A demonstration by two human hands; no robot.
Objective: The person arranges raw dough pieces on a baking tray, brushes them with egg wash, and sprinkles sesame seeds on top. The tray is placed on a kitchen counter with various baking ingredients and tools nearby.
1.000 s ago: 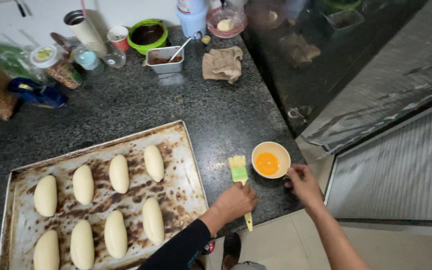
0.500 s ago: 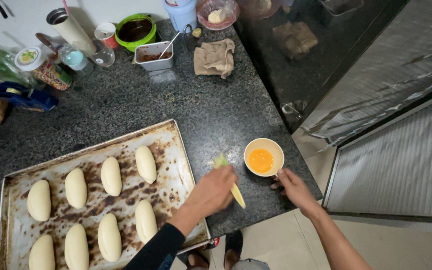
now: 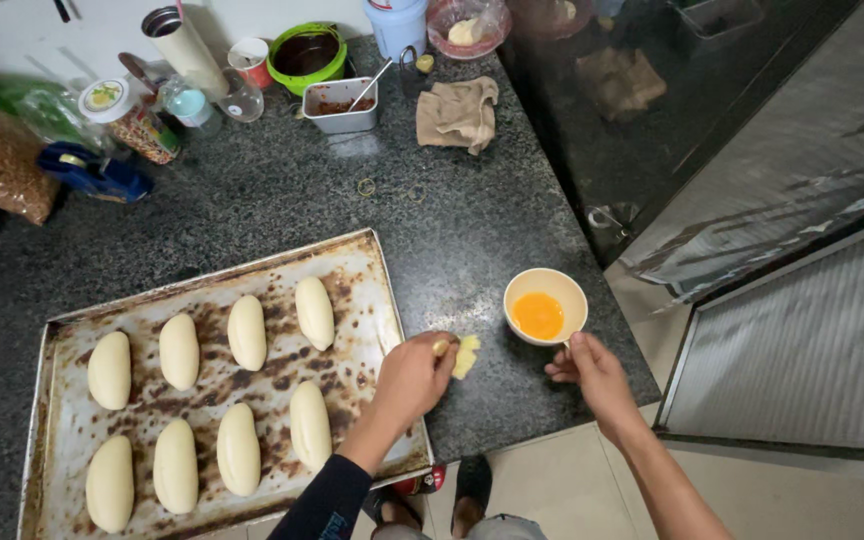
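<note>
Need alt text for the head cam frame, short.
Seen from above, a person's left hand holds a yellow pastry brush beside a small bowl of beaten egg, which the right hand steadies at the counter edge. Left of them, a stained baking tray holds seven pale unbaked rolls on the dark granite counter.

Top: dark speckled stone counter (image 3: 252,205) | by the left hand's fingers (image 3: 442,352): big old metal baking tray (image 3: 362,270) | just past the right hand's fingers (image 3: 564,368): small cream bowl of yellow egg (image 3: 545,306) | far beyond the fingers: crumpled tan cloth (image 3: 457,112), grey metal tin with a spoon (image 3: 342,105), green round bowl (image 3: 306,55)
</note>
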